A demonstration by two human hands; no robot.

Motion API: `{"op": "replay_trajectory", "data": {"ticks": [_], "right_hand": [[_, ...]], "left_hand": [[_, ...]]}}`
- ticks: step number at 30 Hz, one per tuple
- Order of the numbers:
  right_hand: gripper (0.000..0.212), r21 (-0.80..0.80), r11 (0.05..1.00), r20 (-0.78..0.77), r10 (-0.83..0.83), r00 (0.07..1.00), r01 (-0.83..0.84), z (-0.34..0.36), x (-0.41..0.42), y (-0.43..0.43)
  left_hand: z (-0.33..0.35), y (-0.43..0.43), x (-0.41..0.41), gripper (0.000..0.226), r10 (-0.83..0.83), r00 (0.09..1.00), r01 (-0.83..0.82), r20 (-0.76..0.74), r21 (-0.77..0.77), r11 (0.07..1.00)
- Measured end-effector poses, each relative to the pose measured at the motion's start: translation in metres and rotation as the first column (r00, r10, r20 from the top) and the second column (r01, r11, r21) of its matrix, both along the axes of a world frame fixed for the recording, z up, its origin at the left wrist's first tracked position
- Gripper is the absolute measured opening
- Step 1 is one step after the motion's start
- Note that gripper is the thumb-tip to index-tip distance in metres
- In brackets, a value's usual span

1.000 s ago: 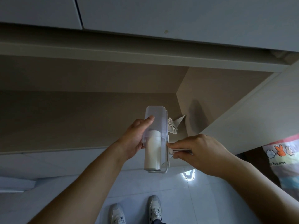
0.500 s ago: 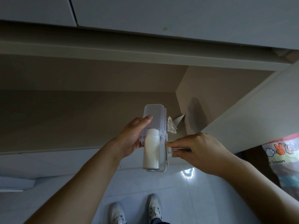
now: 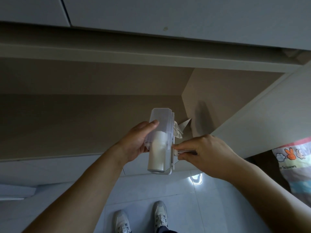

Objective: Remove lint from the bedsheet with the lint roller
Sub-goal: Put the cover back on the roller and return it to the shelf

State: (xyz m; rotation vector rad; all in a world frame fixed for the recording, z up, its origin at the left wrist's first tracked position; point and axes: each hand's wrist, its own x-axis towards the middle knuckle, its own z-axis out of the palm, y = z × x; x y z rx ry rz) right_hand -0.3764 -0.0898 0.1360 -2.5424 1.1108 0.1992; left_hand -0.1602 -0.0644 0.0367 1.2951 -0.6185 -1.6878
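In front of the open cupboard shelf (image 3: pixel 84 125), at the middle of the view, the lint roller (image 3: pixel 157 157) is held in the air between both hands, its long axis running from 12 to 6 o'clock. The left hand (image 3: pixel 134 145) sits at its 9 o'clock side, fingers wrapped behind the translucent cover (image 3: pixel 161 120) and thumb laid across the front. The right hand (image 3: pixel 207 152) comes in from 3 o'clock and pinches the thin striped handle (image 3: pixel 186 151) between thumb and fingertips. The white roll shows below the cover toward 6 o'clock, so the cover looks only partly on. The whole thing should be light and rigid: thin plastic shell, paper roll, slim handle. The cover is smooth and could slip or flex under a hard squeeze, so a broad wrap like the left hand's suits it. The bare roll is probably sticky and best left untouched; the handle is the proper hold for rolling, though a fuller grasp than this pinch would give firmer pressure. A crumpled paper (image 3: pixel 178 132) lies on the shelf just behind the cover, at about 1 o'clock. Patterned fabric (image 3: pixel 292 163) hangs at the 3 o'clock edge, well apart from both hands; whether it is the bedsheet I cannot tell.
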Motion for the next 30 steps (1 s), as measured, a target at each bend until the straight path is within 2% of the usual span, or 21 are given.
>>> {"op": "replay_trajectory", "data": {"ticks": [4, 8, 12, 15, 18, 20, 22, 24, 27, 30], "right_hand": [[0.025, 0.049, 0.995, 0.035, -0.086, 0.996, 0.084, -0.005, -0.002, -0.005], [0.015, 0.038, 0.980, 0.068, -0.198, 0.978, 0.196, -0.014, -0.005, -0.017], [0.011, 0.023, 0.970, 0.064, -0.243, 0.968, 0.242, -0.021, -0.002, -0.030], [0.010, 0.085, 0.962, 0.105, -0.267, 0.958, 0.258, -0.029, 0.006, -0.029], [0.012, 0.177, 0.945, 0.149, -0.301, 0.942, 0.275, -0.048, 0.019, -0.029], [0.010, 0.214, 0.922, 0.203, -0.365, 0.909, 0.322, -0.067, 0.030, -0.034], [0.008, 0.297, 0.869, 0.223, -0.466, 0.856, 0.396, -0.090, 0.048, -0.042], [0.021, 0.384, 0.799, 0.235, -0.569, 0.788, 0.463, -0.109, 0.069, -0.050], [0.037, 0.395, 0.740, 0.231, -0.653, 0.721, 0.544, -0.129, 0.105, -0.062], [0.035, 0.444, 0.654, 0.226, -0.743, 0.629, 0.613, -0.147, 0.132, -0.071]], "left_hand": [[-0.003, -0.001, -0.003, 0.069, 0.000, 1.000, 0.000, 0.030, 0.014, 1.000], [-0.002, 0.002, -0.007, 0.049, -0.056, 0.998, 0.056, 0.027, -0.010, 0.998], [-0.006, 0.004, -0.007, 0.056, -0.058, 0.998, 0.058, -0.008, 0.016, 0.998], [-0.007, 0.000, 0.002, 0.059, -0.051, 0.999, 0.052, -0.017, 0.058, 0.997], [-0.013, -0.003, 0.013, 0.061, 0.011, 1.000, -0.010, -0.007, 0.128, 0.992], [-0.020, -0.004, 0.022, 0.057, 0.137, 0.990, -0.129, -0.030, 0.186, 0.974], [-0.026, -0.005, 0.036, 0.054, 0.288, 0.957, -0.286, 0.026, 0.227, 0.931], [-0.034, -0.002, 0.049, 0.053, 0.357, 0.922, -0.383, 0.148, 0.229, 0.895], [-0.045, 0.006, 0.067, 0.036, 0.318, 0.867, -0.411, 0.383, 0.191, 0.892], [-0.056, 0.015, 0.082, 0.025, 0.225, 0.808, -0.350, 0.544, 0.137, 0.926]]}}
